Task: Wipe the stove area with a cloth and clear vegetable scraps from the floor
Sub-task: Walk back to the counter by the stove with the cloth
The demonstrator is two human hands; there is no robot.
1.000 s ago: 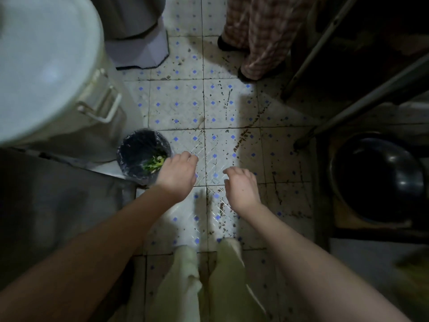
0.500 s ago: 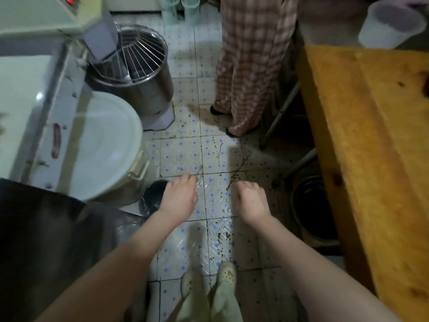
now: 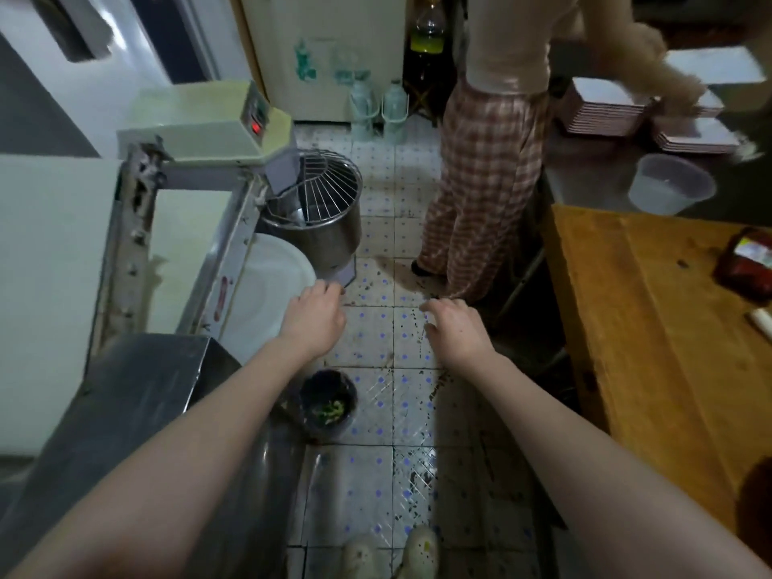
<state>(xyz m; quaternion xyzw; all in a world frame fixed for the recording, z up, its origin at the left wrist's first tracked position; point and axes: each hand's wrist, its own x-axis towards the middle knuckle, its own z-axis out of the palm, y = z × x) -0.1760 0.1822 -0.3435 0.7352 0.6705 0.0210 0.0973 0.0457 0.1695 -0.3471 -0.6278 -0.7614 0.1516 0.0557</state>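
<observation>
While empty, hands beyond binned scraps

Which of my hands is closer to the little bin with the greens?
Left. The left hand hovers just past the bin; the right hand is farther off, past it and to its right.

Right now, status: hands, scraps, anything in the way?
Both empty: left hand open, right hand open. Green scraps in the small bin on the floor. A person stands ahead in the aisle.
</observation>
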